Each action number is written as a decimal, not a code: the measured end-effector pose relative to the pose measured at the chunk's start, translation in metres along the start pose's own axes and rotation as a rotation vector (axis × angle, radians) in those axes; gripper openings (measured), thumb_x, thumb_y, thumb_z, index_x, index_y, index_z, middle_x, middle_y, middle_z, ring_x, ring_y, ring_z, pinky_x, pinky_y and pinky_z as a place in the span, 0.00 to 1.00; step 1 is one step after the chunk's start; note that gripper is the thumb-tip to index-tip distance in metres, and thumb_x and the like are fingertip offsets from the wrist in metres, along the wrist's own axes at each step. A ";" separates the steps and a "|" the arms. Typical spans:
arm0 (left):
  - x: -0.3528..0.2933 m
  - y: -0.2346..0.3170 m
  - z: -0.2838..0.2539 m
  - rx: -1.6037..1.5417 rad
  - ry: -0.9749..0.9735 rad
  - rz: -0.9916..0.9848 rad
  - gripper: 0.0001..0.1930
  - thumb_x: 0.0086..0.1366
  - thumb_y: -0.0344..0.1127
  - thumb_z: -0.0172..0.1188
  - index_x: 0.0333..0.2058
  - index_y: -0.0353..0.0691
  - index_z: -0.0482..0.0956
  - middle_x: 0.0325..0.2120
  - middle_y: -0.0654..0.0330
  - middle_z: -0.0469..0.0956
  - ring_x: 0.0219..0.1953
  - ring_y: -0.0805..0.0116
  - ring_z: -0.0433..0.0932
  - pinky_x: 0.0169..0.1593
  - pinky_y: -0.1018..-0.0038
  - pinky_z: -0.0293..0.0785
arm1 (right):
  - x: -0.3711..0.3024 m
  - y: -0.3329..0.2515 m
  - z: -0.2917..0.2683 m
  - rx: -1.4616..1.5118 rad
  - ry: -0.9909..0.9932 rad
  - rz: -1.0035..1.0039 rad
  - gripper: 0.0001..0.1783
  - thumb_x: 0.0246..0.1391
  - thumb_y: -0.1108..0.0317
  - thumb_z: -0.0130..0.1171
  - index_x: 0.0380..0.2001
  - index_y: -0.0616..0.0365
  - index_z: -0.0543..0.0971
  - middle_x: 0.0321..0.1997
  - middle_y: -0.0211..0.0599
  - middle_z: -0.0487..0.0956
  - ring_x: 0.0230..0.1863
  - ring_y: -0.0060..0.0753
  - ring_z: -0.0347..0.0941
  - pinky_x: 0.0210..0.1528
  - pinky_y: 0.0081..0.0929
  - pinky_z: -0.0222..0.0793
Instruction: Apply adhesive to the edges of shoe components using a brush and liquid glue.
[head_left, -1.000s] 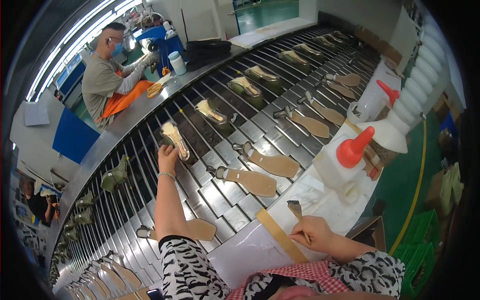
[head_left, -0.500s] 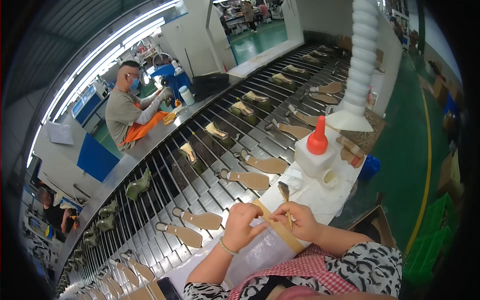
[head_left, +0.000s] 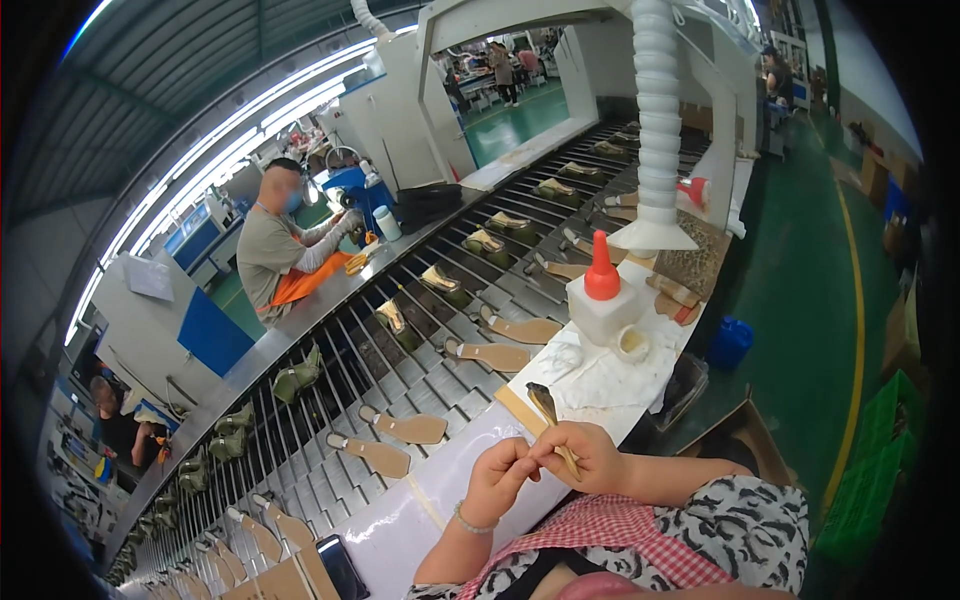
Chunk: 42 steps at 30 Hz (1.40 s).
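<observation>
My right hand [head_left: 588,457] is closed round a brush [head_left: 542,402] with a light handle; its dark bristles point up and away from me. Thumb and fingers of my left hand [head_left: 494,482] are pinched together, meeting the right fingertips. Whatever may lie in that pinch is too small or hidden to make out. Beyond my hands, a white square bottle [head_left: 600,308] with a red nozzle cap stands on a white cloth [head_left: 610,376], beside a small open pot [head_left: 633,344]. Tan shoe soles [head_left: 492,355] lie in pairs on the conveyor at my left.
The slatted roller conveyor [head_left: 430,372] carries green shoe uppers on lasts [head_left: 297,377] along its far side. A phone [head_left: 341,568] lies near my left forearm. A white ribbed duct [head_left: 657,120] hangs ahead. Across the line a person [head_left: 270,245] works; a cardboard box [head_left: 740,440] stands at my right.
My left hand has gone from open, fingers apart, to a pinch against the right fingertips. Both hands sit slightly lower in view. The view has shifted, showing more ceiling and the phone.
</observation>
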<state>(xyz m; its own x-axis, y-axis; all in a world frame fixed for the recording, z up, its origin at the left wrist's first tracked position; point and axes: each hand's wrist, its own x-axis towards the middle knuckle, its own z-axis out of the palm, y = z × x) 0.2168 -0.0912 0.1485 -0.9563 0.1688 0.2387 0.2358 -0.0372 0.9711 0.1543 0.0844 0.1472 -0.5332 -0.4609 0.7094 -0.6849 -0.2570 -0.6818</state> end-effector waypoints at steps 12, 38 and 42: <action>-0.038 0.014 0.002 -0.242 -0.059 0.100 0.08 0.69 0.33 0.53 0.36 0.33 0.75 0.29 0.60 0.76 0.33 0.71 0.75 0.39 0.76 0.70 | -0.013 -0.034 0.017 0.275 -0.066 0.008 0.04 0.59 0.78 0.54 0.38 0.60 0.74 0.35 0.38 0.80 0.34 0.27 0.78 0.37 0.23 0.73; -0.053 0.023 0.022 0.428 0.322 0.293 0.06 0.58 0.21 0.58 0.34 0.35 0.74 0.29 0.61 0.75 0.31 0.73 0.73 0.37 0.78 0.70 | -0.030 -0.052 0.013 0.099 -0.023 -0.045 0.09 0.51 0.77 0.61 0.35 0.58 0.74 0.42 0.40 0.82 0.37 0.39 0.78 0.40 0.31 0.73; -0.051 0.021 0.024 0.460 0.374 0.323 0.06 0.56 0.20 0.58 0.31 0.36 0.73 0.26 0.61 0.74 0.29 0.73 0.72 0.35 0.79 0.69 | -0.025 -0.053 0.012 0.006 -0.063 -0.121 0.13 0.47 0.79 0.62 0.38 0.58 0.76 0.38 0.40 0.81 0.34 0.39 0.76 0.37 0.30 0.72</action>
<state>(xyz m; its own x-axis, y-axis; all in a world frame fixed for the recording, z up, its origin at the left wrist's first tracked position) 0.2752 -0.0767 0.1568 -0.8014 -0.1356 0.5826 0.4903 0.4089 0.7696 0.2106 0.0993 0.1634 -0.4142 -0.4784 0.7743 -0.7397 -0.3188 -0.5927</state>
